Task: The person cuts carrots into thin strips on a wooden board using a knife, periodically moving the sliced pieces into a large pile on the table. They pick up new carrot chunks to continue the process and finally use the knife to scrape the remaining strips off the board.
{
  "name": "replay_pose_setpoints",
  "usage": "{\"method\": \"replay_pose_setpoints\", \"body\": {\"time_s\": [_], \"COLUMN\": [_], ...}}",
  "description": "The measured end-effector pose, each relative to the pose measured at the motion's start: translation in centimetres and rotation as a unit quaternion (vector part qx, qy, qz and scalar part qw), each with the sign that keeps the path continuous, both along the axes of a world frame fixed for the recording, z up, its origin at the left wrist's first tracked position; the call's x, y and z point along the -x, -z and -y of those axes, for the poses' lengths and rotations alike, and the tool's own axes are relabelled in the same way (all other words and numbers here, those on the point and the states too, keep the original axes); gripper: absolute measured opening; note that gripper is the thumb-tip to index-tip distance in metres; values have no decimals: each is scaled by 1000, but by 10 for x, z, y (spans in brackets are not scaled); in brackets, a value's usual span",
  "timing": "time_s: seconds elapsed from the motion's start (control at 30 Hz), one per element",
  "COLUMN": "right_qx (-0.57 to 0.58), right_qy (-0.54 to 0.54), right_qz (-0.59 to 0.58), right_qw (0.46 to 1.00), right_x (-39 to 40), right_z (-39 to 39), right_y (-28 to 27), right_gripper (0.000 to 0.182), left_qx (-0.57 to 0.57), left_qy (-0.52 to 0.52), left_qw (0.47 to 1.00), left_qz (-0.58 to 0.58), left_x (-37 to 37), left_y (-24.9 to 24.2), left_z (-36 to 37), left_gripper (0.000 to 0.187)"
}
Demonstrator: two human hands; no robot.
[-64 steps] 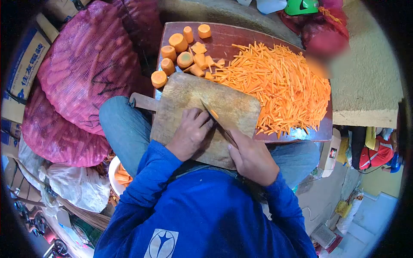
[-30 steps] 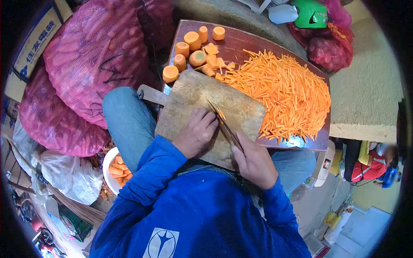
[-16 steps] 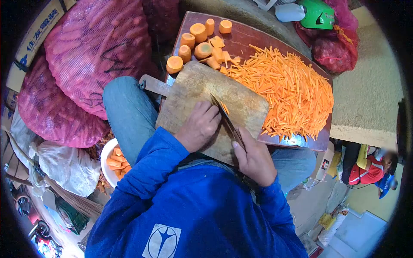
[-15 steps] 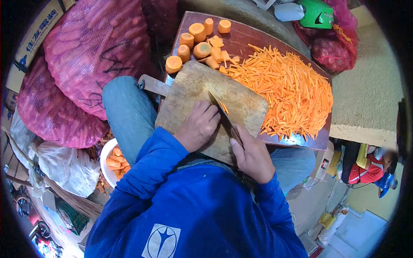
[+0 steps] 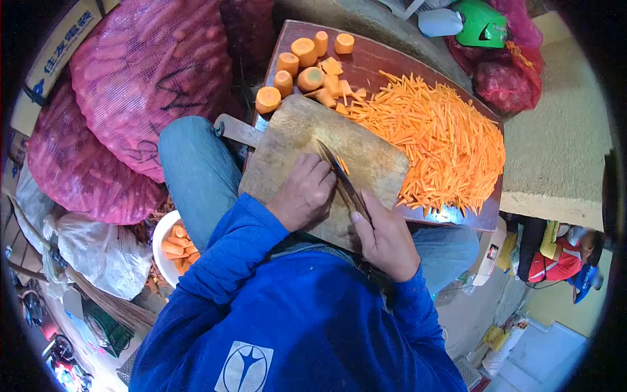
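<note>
A kitchen knife [image 5: 346,178] lies aslant over a worn wooden cutting board [image 5: 287,134], its tip toward the far side. My right hand [image 5: 390,243] is closed round the handle. Close against the blade's left side, my left hand [image 5: 304,195] is bent with curled fingers on the board; whatever they press on is hidden beneath them. A few thin carrot strips [image 5: 344,164] lie just right of the blade. Beyond the board's right edge spreads a big heap of shredded carrot [image 5: 444,144]. Several thick carrot pieces [image 5: 303,52] stand at the far left of the red-brown table [image 5: 379,55].
Large pink mesh sacks [image 5: 153,78] bulge at the left. A white bowl of carrot pieces [image 5: 160,242] sits by my left knee. A red net bag [image 5: 508,85] and a green container [image 5: 480,25] are at upper right. Another person [image 5: 555,261] is far right.
The knife blade has tilted slightly and shifted a little to the right beside my left fingers. Both hands stay in nearly the same place. The whole view has shifted very slightly.
</note>
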State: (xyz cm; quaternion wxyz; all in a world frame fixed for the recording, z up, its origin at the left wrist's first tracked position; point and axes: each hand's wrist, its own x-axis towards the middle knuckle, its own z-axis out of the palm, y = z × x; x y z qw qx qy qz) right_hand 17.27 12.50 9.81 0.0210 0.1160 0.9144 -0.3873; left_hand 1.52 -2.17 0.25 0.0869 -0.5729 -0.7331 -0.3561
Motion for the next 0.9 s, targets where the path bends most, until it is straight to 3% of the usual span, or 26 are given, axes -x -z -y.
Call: {"method": "replay_pose_setpoints", "body": {"time_s": [0.27, 0.33, 0.43, 0.57, 0.63, 0.73, 0.77, 0.83, 0.9], "right_qx": [-11, -4, 66, 51, 80, 10, -40, 1, -59], "right_qy": [3, 68, 91, 57, 47, 43, 49, 121, 112], "right_qz": [-48, -98, -33, -48, 18, -38, -75, -39, -92], "right_qw": [999, 993, 993, 996, 996, 998, 995, 992, 988], "right_x": [11, -1, -13, -22, -22, -20, -18, -5, 2], "right_z": [-3, -5, -10, -4, -4, -26, -35, -55, -85], "right_y": [-1, -4, -11, -4, 0, 16, 17, 8, 18], "right_gripper": [40, 41, 42, 41, 41, 39, 39, 38, 39], "left_qx": [-41, -64, -99, -159, -180, -158, -159, -126, -111], "left_qy": [-18, -31, -39, -87, -107, -166, -166, -147, -119], "left_qw": [997, 993, 983, 965, 956, 935, 936, 943, 964], "left_qz": [62, 93, 151, 187, 204, 271, 268, 270, 213], "left_x": [2, 1, 3, 6, 10, 14, 13, 12, 15], "left_y": [1, 3, 0, -4, -7, -8, -5, 1, 3], "left_z": [-2, 0, -1, -1, 1, 5, 5, 5, 4], "left_gripper": [17, 17, 22, 10, 8, 7, 7, 8, 10]}}
